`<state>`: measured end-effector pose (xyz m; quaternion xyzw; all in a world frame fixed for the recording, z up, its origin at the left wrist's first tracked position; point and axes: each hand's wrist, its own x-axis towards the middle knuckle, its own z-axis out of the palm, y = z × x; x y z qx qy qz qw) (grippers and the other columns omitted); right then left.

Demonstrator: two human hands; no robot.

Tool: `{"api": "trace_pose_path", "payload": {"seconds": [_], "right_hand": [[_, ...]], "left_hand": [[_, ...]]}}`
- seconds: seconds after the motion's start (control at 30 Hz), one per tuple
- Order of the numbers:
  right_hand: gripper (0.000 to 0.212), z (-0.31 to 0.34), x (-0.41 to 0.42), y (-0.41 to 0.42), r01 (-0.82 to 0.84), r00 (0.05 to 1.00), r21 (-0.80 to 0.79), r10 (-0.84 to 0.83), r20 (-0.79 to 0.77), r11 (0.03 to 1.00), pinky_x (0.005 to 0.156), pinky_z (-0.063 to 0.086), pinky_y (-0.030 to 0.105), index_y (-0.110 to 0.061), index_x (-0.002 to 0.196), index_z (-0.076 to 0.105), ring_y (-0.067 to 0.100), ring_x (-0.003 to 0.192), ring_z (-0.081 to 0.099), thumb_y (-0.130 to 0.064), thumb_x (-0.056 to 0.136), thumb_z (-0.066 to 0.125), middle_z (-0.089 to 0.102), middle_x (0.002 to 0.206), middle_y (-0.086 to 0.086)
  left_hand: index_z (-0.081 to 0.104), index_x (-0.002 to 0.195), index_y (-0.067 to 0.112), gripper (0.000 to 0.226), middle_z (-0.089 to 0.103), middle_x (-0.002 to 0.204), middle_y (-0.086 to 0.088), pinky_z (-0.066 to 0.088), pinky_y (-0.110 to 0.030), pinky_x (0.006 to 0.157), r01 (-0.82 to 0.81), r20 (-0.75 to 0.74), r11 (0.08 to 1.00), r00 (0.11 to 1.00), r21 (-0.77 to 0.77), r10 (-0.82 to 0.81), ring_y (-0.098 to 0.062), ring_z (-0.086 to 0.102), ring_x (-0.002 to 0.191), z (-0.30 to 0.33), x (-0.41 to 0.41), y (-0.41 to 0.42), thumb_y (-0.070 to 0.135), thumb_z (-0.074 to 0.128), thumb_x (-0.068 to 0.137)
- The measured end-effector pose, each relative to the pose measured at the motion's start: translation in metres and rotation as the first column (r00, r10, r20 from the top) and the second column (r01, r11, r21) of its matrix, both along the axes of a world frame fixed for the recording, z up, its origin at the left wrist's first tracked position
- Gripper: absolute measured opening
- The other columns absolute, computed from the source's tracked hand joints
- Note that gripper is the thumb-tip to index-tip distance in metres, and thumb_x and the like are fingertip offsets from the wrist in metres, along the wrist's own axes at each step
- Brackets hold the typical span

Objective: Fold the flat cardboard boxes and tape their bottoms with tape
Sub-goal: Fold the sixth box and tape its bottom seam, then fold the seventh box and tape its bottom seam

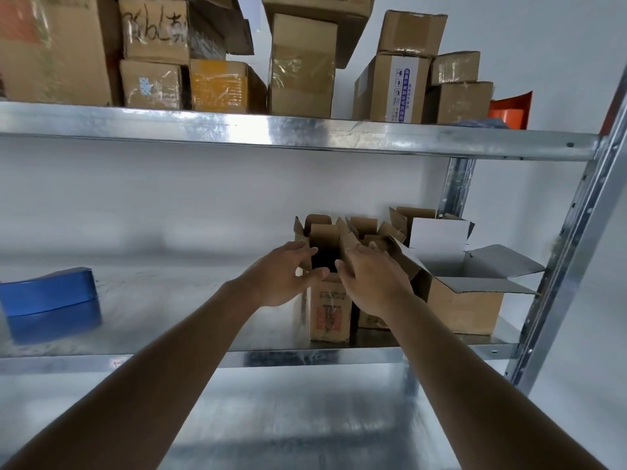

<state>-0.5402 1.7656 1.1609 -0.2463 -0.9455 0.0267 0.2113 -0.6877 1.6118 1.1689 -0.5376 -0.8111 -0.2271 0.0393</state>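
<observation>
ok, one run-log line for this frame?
stage: placing folded box | left hand: on small open box | right hand: on box, grip unclear | site: middle shelf | neighbour: larger open box

Head camera faces the metal shelf closely.

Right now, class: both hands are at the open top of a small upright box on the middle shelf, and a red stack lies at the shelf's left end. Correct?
Not quite. In the head view the stack is blue, not red. The rest holds: left hand and right hand are at the box.

Both hands at open carton
</observation>
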Motion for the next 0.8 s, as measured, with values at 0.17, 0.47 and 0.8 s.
{"api": "trace_pose_path", "payload": {"seconds": [0.17,0.47,0.8], "right_hand": [[0.037,0.02,0.015,-0.02,-0.05,0.992,0.107,0.061,-0.107,0.993,0.102,0.051,0.045,-0.021,0.101,0.06,0.024,0.114,0.063,-0.049,0.106,0.037,0.066,0.111,0.0],[0.045,0.024,-0.008,-0.089,-0.299,0.939,0.02,0.298,-0.173,0.954,0.094,0.055,0.046,-0.021,0.11,0.071,0.014,0.092,0.068,-0.051,0.104,0.038,0.074,0.108,-0.001],[0.055,0.015,-0.051,-0.222,-0.498,0.867,-0.045,0.497,-0.043,0.866,0.112,0.044,0.04,-0.023,0.148,0.055,0.02,0.137,0.052,-0.055,0.108,0.035,0.055,0.152,-0.005]], "left_hand": [[0.057,0.138,0.031,0.047,0.054,0.145,0.003,0.042,-0.04,0.115,-0.035,-0.1,0.999,0.994,0.013,0.036,-0.021,0.051,0.134,0.01,0.007,-0.03,0.058,0.047,0.102],[0.033,0.16,0.038,0.06,0.02,0.171,0.01,0.023,-0.033,0.124,-0.219,-0.189,0.976,0.959,-0.017,0.212,-0.013,0.03,0.153,0.031,0.019,-0.123,0.06,0.038,0.104],[0.037,0.158,0.039,0.06,0.028,0.168,0.013,0.024,-0.032,0.125,-0.353,-0.157,0.935,0.926,-0.037,0.343,-0.016,0.036,0.149,0.011,0.003,-0.267,0.061,0.041,0.103]]}}
